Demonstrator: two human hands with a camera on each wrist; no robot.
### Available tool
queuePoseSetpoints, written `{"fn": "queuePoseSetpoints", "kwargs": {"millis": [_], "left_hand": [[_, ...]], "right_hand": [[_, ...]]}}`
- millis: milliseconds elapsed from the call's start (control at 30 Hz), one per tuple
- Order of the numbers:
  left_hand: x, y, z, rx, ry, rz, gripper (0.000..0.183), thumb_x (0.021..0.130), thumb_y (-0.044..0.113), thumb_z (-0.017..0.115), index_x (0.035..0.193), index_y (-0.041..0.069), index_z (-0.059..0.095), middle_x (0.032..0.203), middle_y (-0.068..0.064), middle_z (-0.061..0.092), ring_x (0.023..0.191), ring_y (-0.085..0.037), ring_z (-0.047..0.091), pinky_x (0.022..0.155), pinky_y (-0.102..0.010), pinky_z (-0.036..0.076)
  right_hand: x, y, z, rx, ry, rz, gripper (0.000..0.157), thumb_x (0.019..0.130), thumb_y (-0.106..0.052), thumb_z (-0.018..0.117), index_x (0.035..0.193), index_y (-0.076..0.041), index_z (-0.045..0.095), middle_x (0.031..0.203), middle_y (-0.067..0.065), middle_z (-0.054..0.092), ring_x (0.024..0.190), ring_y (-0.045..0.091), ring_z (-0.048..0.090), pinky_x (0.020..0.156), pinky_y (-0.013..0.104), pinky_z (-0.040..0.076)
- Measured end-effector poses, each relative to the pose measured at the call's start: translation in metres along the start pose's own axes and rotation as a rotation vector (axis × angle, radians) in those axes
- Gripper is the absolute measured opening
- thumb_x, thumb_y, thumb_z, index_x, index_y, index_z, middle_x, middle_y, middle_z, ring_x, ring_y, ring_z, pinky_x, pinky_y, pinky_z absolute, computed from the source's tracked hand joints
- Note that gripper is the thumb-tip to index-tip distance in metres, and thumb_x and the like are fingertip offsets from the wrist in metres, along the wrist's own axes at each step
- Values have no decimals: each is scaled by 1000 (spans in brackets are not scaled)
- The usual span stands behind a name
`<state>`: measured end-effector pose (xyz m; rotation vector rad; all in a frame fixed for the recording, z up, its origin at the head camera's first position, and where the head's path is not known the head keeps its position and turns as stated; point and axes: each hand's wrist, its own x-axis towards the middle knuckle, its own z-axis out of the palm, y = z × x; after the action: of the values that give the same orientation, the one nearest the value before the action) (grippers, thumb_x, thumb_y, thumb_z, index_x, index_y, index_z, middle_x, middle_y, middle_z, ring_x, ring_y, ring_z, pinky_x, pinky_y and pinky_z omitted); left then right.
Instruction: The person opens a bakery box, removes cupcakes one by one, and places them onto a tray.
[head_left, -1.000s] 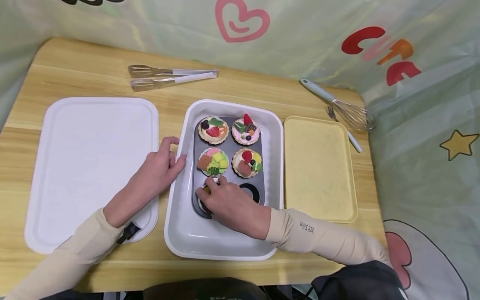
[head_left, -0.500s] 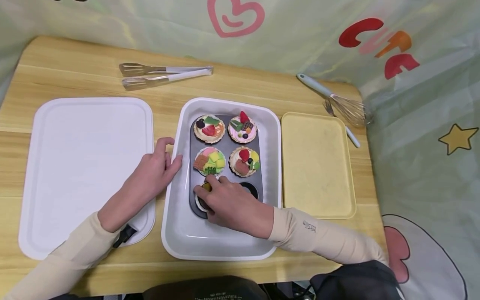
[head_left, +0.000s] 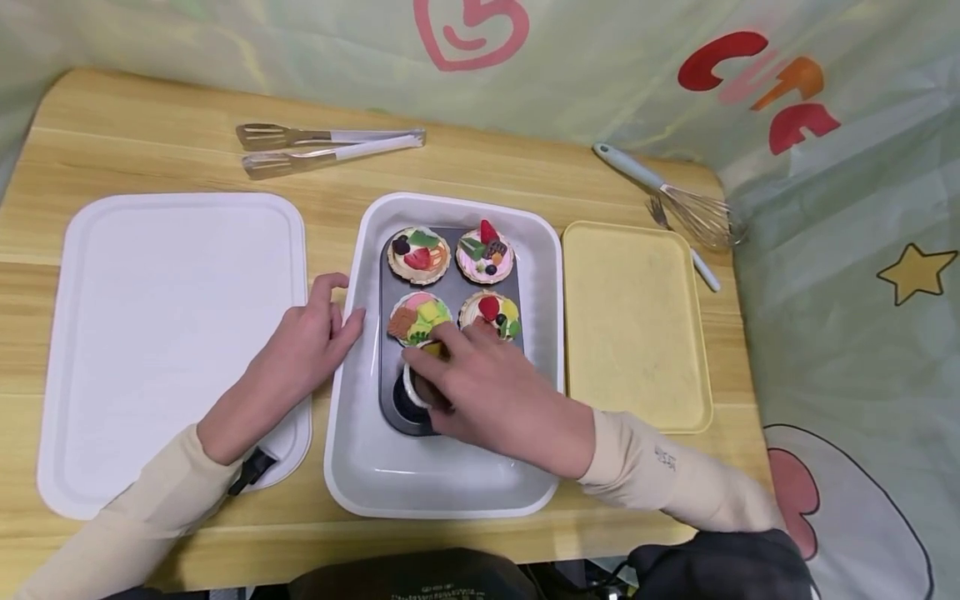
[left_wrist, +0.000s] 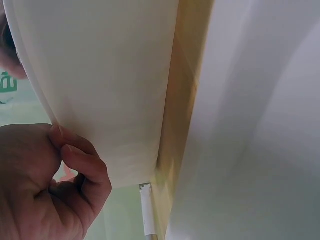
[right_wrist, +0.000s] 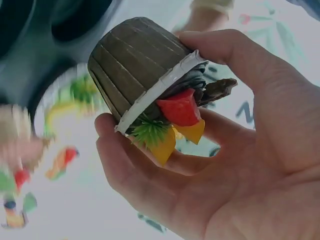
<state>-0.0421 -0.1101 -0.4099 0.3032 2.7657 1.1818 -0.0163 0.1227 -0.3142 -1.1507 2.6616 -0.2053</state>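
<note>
Two hands worked at centre: the right hand gripped a tilted fruit tart over the muffin tin, at lower centre; the left hand touched the white basin, its grip unclear. A loosened pinch risked dropping the tart. Only the right-wrist view showed its green sprig.

On the table, a tub holds a muffin pan with 4 tarts in it. Left of the tub lies a tray; right, another tray. Tongs lie at the tub's back left, a whisk and fork at its back right.
</note>
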Motion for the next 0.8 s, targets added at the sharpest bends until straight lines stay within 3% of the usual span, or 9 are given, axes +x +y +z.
{"fn": "queuePoseSetpoints", "kwargs": {"millis": [67,167,333,500,667,800], "left_hand": [[0,0,0,0,1,3,38,101,16,54,131,-4,42,66,-2,54,55,-16,50,56,-33,43],[-1,0,0,1,-2,3,39,101,16,54,132,-4,41,66,-2,54,55,-17,49,56,-34,43],[0,1,-1,3,-9,-12,40,101,16,54,133,-5,40,67,-3,54,55,-17,50,56,-34,43],[1,1,-1,1,-11,-19,41,101,17,54,134,-5,40,67,-4,54,55,-18,51,57,-35,44],[1,1,0,-5,-10,-19,41,101,17,54,133,-4,40,67,-3,54,55,-17,50,57,-34,44],[-1,1,0,-9,-9,-23,40,101,16,54,133,-4,40,66,-2,53,55,-17,50,57,-34,43]], "right_hand": [[-3,8,-10,22,41,28,54,80,-29,81,130,-17,64,115,9,58,93,26,58,75,39,53],[-9,24,-27,36,113,89,61,77,-27,83,134,-15,63,121,13,57,98,28,60,70,43,56],[-15,58,-51,40,212,240,59,78,-26,81,134,-15,63,121,16,58,95,30,61,67,48,55],[-16,100,-62,38,195,418,58,83,-26,76,137,-13,60,123,21,56,87,36,63,68,53,53],[-15,143,-55,49,156,518,52,86,-27,72,135,-11,61,121,23,55,98,37,58,69,55,49],[-13,174,-43,61,136,544,31,88,-26,68,113,-9,64,105,20,54,101,34,53,67,50,43]]}}
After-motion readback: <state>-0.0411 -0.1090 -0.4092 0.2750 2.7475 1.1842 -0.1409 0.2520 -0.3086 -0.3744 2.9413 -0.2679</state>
